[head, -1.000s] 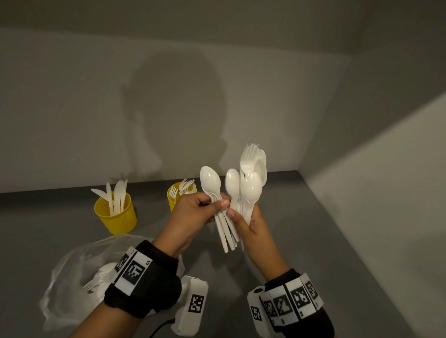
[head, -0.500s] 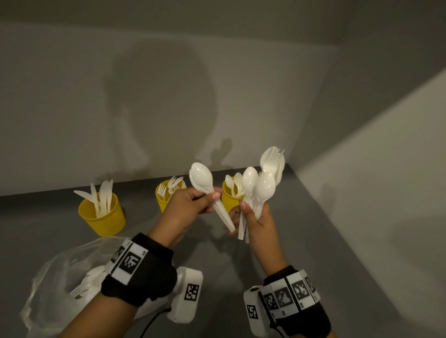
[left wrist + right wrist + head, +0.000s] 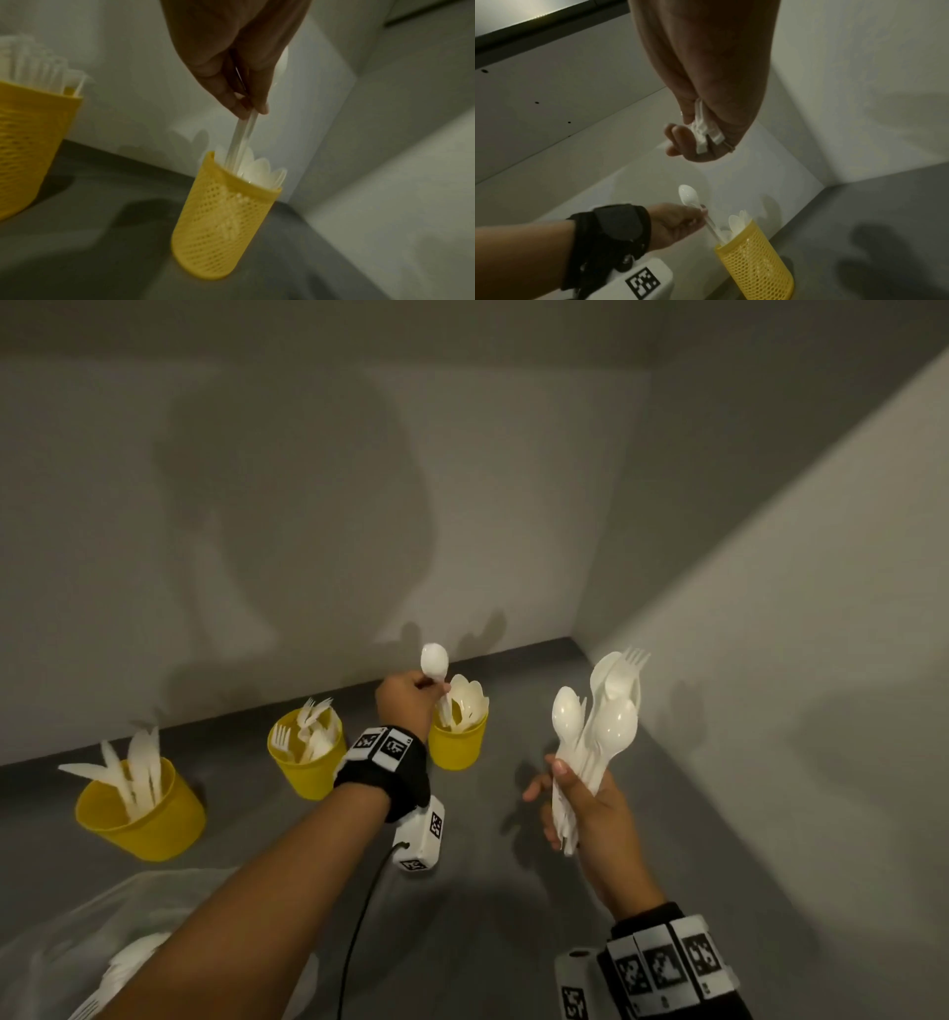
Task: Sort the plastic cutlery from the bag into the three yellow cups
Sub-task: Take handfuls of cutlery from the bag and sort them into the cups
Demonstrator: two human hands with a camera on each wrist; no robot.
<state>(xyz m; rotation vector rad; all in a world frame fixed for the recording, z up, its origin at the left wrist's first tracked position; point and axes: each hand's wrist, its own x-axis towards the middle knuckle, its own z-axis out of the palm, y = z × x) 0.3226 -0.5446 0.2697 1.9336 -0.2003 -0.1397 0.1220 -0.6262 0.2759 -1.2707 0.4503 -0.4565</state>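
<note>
White plastic, one spoon is pinched by its handle in the left hand, long axis near upright, bowl up, handle tip already inside the rim of the rightmost yellow cup toward the desk's back right corner. Directly below lies its goal, so a plain let-go should seat it. Right hand clasps a mixed bundle well apart.
</note>
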